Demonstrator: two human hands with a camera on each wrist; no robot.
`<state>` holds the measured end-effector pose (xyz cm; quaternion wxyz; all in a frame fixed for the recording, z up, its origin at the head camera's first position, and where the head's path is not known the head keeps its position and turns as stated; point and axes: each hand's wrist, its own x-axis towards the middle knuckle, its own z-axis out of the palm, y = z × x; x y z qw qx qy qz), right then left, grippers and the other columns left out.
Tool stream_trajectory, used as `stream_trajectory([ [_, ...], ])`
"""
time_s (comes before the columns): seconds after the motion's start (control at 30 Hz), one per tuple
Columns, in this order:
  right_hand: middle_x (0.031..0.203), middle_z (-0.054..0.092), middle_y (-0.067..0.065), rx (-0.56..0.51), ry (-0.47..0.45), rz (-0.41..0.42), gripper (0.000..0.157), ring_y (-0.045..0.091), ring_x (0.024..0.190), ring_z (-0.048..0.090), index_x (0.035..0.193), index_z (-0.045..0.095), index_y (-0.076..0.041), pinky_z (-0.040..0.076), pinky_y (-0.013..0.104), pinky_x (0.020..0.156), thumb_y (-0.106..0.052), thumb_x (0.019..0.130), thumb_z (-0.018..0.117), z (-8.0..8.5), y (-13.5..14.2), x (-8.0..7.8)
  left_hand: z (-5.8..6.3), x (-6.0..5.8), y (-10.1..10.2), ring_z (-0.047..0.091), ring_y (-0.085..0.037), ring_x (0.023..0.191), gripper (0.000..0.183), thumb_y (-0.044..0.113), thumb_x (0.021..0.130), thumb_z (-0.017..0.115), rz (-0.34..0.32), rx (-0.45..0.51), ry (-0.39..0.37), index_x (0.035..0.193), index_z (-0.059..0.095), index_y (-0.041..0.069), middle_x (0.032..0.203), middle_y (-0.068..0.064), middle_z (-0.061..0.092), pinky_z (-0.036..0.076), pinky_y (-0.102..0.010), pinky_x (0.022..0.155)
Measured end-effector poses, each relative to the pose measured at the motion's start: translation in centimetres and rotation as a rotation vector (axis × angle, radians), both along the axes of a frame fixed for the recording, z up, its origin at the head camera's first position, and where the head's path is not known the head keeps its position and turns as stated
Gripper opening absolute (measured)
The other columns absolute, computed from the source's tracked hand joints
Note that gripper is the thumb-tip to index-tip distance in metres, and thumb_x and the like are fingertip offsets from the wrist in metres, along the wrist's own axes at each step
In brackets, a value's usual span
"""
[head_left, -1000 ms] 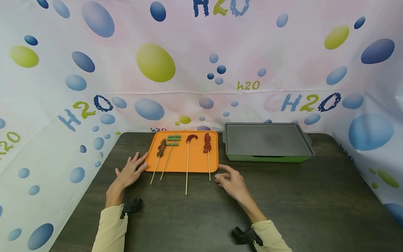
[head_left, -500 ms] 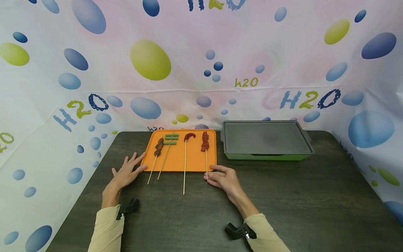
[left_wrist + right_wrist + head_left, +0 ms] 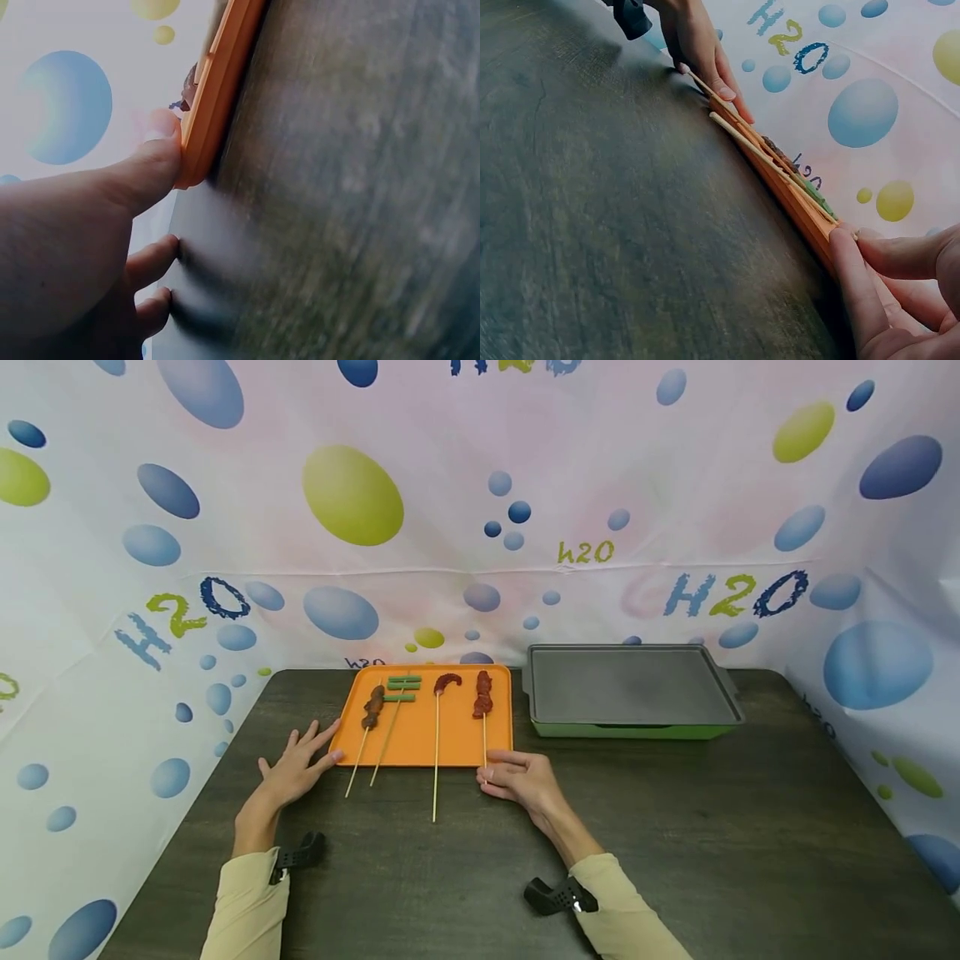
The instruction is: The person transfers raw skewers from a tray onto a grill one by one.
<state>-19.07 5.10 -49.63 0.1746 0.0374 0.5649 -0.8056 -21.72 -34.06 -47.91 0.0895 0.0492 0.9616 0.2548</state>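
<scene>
An orange tray (image 3: pixel 457 739) bears several skewers whose sticks overhang its near edge. The rightmost holds red meat chunks (image 3: pixel 483 697); my right hand (image 3: pixel 525 785) pinches the end of its stick between thumb and fingers. In the right wrist view, the stick tip (image 3: pixel 856 235) shows between that hand's fingertips. My left hand (image 3: pixel 292 772) lies with spread fingers at the tray's left edge, its thumb (image 3: pixel 154 154) against the rim. Left to right, the other skewers carry brown meat (image 3: pixel 372 708), green pieces (image 3: pixel 405 686) and a curled dark-red piece (image 3: pixel 446 682).
To the tray's right stands a green box with a grey flat pan or lid (image 3: pixel 630 685) on top. Both rest on a dark wooden table (image 3: pixel 420 893). A white sheet (image 3: pixel 450 527) with coloured dots hangs behind the table.
My right hand has moved left from beside the tray's near right corner and taken hold of the red meat skewer's stick. The left hand stays at the tray's edge. The head view has shifted slightly.
</scene>
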Motion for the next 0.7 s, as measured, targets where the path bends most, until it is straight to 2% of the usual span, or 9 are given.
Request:
stream_trajectory([
  [0.17,0.116,0.071,0.028,-0.019,-0.038,0.002,0.045,0.023,0.095,0.075,0.140,0.055,0.011,0.060,0.034,0.085,0.013,0.095,0.063,0.2,0.2,-0.1,0.1,0.0,-0.1,-0.005,-0.062,0.147,0.072,0.051,0.106,0.051,-0.004,-0.010,-0.002,0.164,0.027,0.016,0.166,-0.031,0.007,-0.016,-0.089,0.093],
  [0.43,0.119,0.070,0.028,-0.053,-0.028,0.052,0.046,0.026,0.100,0.074,0.141,0.056,0.010,0.059,0.036,0.088,0.012,0.095,0.063,0.6,0.6,-0.1,0.5,-0.1,-0.1,-0.005,-0.063,0.147,0.074,0.051,0.106,0.051,-0.001,0.001,0.003,0.164,0.025,0.015,0.166,-0.032,0.006,-0.017,-0.090,0.092],
  [0.7,0.116,0.071,0.026,-0.010,0.039,0.095,0.046,0.023,0.096,0.075,0.140,0.053,0.014,0.060,0.035,0.085,0.011,0.095,0.064,1.8,1.4,0.3,0.0,-0.1,-0.1,-0.004,-0.064,0.146,0.074,0.053,0.105,0.051,-0.006,-0.014,-0.001,0.165,0.025,0.016,0.166,-0.032,0.007,-0.015,-0.090,0.091],
])
